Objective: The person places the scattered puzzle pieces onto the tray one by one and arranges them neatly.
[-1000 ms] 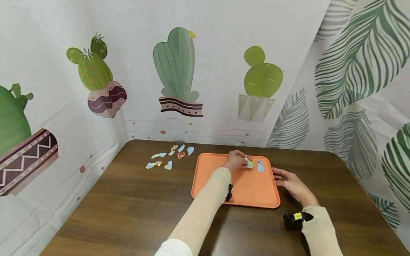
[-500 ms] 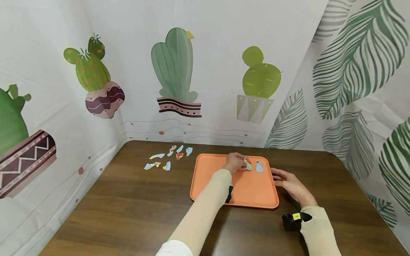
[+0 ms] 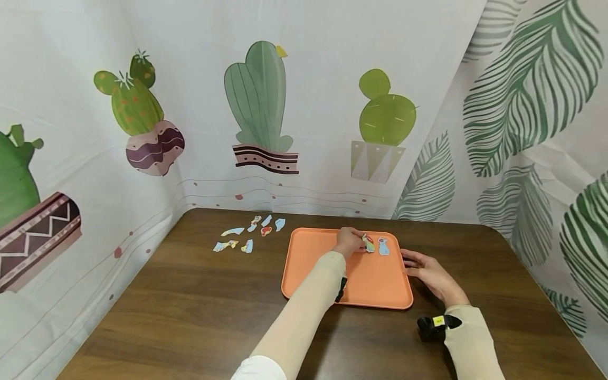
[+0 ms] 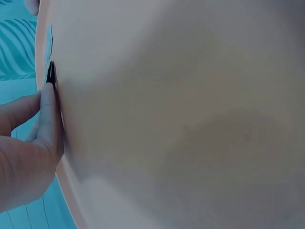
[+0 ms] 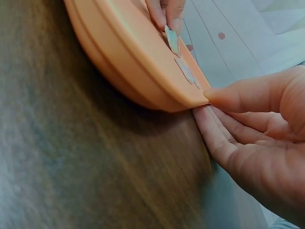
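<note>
The left hand (image 3: 349,241) pinches a small multicoloured paper cut-out piece (image 3: 368,243) over the far right part of the flat orange plastic tray (image 3: 332,282); its long axis runs roughly toward the tray's far edge. Just beside it a pale blue cut-out piece (image 3: 383,246) lies flat, long axis likewise. The right hand (image 3: 425,272), fingers straight, touches the tray's right rim on the dark wooden worktop (image 3: 190,316). No writing is legible on them.
</note>
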{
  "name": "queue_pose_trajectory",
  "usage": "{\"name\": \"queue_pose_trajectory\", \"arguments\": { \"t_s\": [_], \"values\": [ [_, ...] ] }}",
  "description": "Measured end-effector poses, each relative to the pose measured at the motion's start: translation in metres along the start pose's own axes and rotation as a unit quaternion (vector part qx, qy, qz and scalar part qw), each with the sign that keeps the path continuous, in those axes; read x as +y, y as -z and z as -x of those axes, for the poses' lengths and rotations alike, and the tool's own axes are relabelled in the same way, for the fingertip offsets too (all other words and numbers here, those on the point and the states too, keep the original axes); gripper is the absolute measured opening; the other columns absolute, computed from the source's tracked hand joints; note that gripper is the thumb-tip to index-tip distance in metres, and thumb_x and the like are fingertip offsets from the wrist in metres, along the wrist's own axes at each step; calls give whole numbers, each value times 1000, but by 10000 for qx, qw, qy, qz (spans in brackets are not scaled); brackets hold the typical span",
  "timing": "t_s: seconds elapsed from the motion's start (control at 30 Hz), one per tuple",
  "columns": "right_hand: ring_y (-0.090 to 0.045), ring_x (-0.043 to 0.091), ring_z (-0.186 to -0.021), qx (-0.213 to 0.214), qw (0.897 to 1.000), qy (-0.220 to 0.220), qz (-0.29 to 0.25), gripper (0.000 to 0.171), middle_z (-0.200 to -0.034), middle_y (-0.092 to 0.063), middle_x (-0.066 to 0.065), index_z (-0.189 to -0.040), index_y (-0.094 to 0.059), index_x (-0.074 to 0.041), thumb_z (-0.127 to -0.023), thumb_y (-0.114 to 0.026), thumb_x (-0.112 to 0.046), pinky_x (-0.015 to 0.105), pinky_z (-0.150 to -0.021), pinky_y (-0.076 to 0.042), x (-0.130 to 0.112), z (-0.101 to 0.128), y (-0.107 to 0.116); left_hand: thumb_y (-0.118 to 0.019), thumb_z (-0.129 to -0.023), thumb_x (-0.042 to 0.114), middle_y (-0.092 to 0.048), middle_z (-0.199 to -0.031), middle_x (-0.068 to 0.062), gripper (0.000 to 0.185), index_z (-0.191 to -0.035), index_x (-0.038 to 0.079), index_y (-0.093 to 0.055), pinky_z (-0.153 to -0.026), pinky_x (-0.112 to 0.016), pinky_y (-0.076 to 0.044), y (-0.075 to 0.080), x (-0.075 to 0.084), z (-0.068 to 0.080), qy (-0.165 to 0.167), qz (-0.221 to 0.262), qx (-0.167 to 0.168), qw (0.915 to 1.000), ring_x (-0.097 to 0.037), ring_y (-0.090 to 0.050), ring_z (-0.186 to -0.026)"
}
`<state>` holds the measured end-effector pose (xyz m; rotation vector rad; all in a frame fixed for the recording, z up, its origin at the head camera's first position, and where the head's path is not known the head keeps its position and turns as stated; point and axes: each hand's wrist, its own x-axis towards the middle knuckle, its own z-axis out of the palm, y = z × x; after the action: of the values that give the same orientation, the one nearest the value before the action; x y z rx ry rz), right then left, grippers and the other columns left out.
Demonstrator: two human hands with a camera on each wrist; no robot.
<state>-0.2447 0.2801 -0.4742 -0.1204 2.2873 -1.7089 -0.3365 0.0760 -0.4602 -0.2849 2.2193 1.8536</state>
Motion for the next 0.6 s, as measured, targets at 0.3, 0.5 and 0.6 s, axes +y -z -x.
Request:
{"name": "queue_pose_trajectory", "arguments": {
  "t_s": [0.3,0.5,0.6],
  "values": [
    [-35,45,-132,-44,10000,31,38,63,-148,-27,33,-149,-22,8,-96,-55,-2,41,-99,-48,0,-1,0,-67,-81,-14,-67,-95,-17,24,-104,-8,-67,-70,-37,-60,7,2,7,-127,31,-114,9998,-32,-71,-79],
    [-34,45,-133,-21,10000,1,18,62,-148,-29,33,-149,-22,7,-96,-54,-1,43,-101,-47,0,-1,-1,-63,-87,-9,-69,-96,-18,25,-113,-8,-65,-78,-41,-59,23,9,13,-333,169,-261,9990,-36,-69,-87],
    [-33,45,-134,-13,10000,-16,12,62,-148,-28,32,-149,-22,7,-96,-54,-1,45,-102,-45,1,-1,-1,-62,-89,-6,-69,-98,-20,27,-116,-8,-64,-82,-43,-57,36,14,13,-424,207,-390,9981,-37,-68,-92]
  ]
}}
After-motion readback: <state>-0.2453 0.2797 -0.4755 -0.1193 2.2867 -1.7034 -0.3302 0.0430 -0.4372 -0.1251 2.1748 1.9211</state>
